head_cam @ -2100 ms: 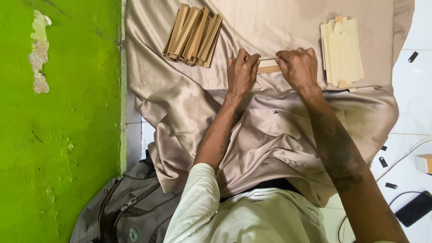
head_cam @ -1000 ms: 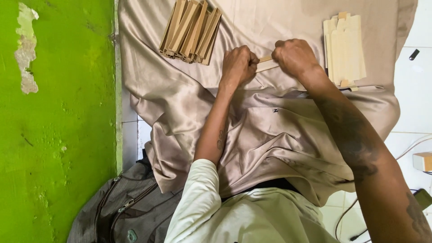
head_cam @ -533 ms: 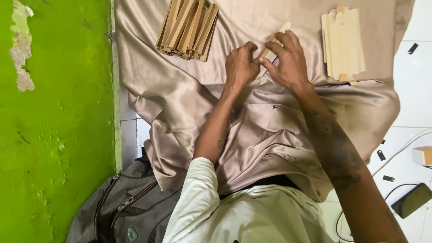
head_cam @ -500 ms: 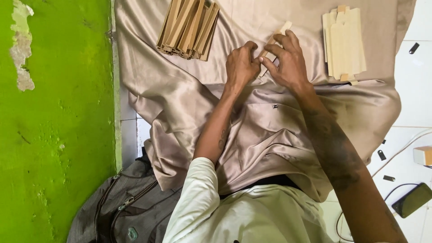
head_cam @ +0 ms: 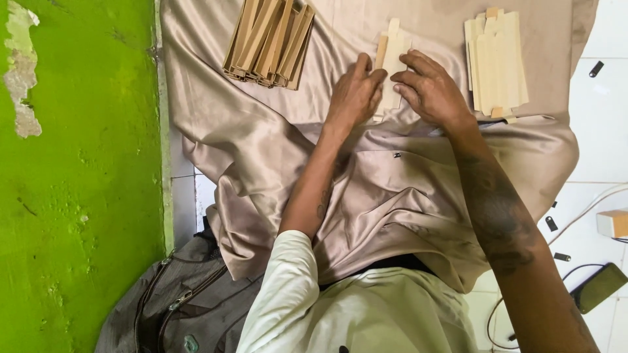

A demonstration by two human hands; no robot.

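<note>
A pale, flat cardboard piece (head_cam: 392,62) lies on the beige satin cloth (head_cam: 261,150), a narrow tab sticking up at its far end. My left hand (head_cam: 353,95) presses on its left side with fingers curled over the edge. My right hand (head_cam: 432,91) rests on its right side, fingers spread flat. To the right sits a stack of similar pale flat pieces (head_cam: 495,62). At the far left lies a pile of brown folded cardboard pieces (head_cam: 269,40).
A green wall (head_cam: 72,183) runs along the left. A grey bag (head_cam: 176,301) lies near my lap. On the white tiled floor at the right are a small box (head_cam: 613,223), a dark phone (head_cam: 598,287), cables and small black bits.
The narrow strip I held between both hands has been laid down and spread flat on the cloth. Both hands now press on it, fingers more extended.
</note>
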